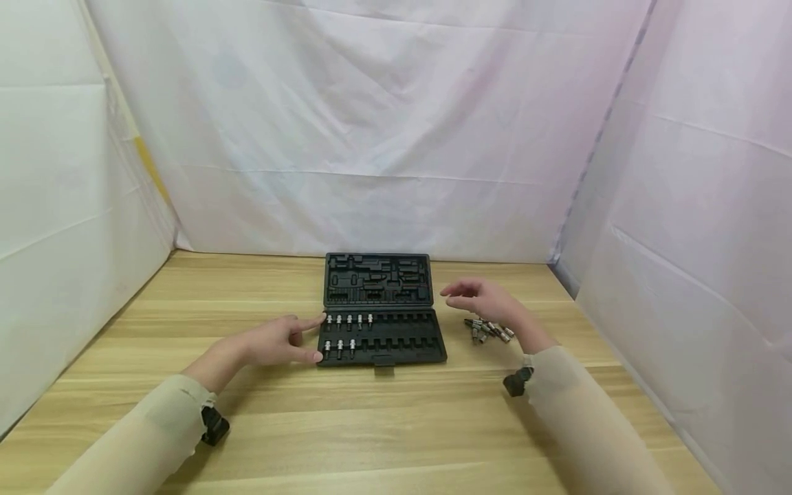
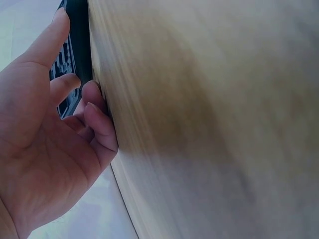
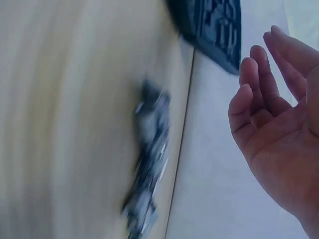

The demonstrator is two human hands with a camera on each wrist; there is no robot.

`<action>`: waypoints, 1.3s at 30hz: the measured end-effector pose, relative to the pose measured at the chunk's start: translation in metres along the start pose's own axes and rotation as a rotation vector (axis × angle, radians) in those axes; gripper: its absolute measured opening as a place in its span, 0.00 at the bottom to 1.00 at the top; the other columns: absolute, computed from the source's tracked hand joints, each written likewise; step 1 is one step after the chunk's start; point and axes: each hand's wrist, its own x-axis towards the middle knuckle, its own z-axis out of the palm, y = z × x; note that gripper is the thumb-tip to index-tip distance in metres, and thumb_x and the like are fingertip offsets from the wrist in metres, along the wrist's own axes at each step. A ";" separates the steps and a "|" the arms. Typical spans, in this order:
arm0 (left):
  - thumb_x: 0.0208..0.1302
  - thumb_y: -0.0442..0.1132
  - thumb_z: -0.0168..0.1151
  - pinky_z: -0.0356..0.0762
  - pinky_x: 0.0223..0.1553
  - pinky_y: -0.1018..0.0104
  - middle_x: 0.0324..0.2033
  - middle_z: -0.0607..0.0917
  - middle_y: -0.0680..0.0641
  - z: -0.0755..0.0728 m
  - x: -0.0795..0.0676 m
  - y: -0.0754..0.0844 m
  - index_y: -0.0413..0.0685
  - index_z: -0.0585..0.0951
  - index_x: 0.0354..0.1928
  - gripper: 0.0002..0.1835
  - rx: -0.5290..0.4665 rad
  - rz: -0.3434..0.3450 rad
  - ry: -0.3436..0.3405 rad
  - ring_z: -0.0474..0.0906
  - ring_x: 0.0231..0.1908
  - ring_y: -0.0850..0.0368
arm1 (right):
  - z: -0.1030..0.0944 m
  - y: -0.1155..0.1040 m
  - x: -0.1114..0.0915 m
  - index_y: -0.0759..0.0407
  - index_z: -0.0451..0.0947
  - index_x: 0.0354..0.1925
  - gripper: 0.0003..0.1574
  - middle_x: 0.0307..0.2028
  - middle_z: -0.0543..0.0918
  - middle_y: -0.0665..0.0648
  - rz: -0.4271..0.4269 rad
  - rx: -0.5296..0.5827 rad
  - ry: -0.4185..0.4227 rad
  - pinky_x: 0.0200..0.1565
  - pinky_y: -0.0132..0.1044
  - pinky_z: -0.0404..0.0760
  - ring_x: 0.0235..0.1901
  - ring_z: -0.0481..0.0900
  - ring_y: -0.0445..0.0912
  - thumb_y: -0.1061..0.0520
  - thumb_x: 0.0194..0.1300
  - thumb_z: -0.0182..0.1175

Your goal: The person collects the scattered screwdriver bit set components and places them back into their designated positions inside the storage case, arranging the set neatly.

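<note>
A black plastic socket case (image 1: 441,344) lies unfolded on the table, its lid (image 1: 379,297) leaning up at the back. Several silver bit sockets (image 1: 349,320) with dark tips stand in the left part of its two rows; the other slots hold nothing. My left hand (image 1: 272,342) is at the case's left edge, thumb and index finger stretched apart against it, the other fingers bent beneath. To the right, my right hand (image 1: 485,302) hovers beside the lid with nothing between its loosely bent fingers. Close below it lies a loose pile of bit sockets (image 3: 147,154), blurred in the right wrist view.
The wood-grain table (image 1: 383,433) runs back to a white cloth wall (image 1: 371,137), with more white sheeting on the left and right sides. A small latch (image 1: 384,362) sticks out at the case's front. Dark wrist cameras (image 1: 214,426) sit on both sleeves.
</note>
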 end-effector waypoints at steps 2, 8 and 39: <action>0.69 0.60 0.75 0.73 0.39 0.59 0.42 0.76 0.45 0.000 0.000 0.000 0.57 0.61 0.87 0.51 -0.001 -0.002 0.003 0.71 0.39 0.53 | -0.004 0.009 -0.008 0.54 0.86 0.66 0.23 0.56 0.89 0.55 -0.001 -0.017 -0.006 0.54 0.50 0.84 0.51 0.85 0.49 0.46 0.81 0.66; 0.68 0.61 0.76 0.75 0.41 0.58 0.43 0.77 0.45 0.001 -0.002 0.001 0.59 0.62 0.87 0.51 -0.005 -0.010 0.011 0.72 0.40 0.52 | -0.016 0.035 -0.027 0.53 0.88 0.61 0.18 0.49 0.90 0.54 0.017 -0.068 -0.040 0.46 0.44 0.83 0.44 0.84 0.48 0.49 0.78 0.68; 0.70 0.60 0.75 0.74 0.40 0.61 0.42 0.77 0.45 0.000 -0.001 0.001 0.56 0.61 0.87 0.51 0.008 0.009 0.006 0.71 0.39 0.53 | -0.019 0.053 -0.052 0.49 0.94 0.41 0.05 0.42 0.85 0.52 0.027 -0.185 -0.140 0.50 0.42 0.76 0.44 0.76 0.45 0.57 0.66 0.79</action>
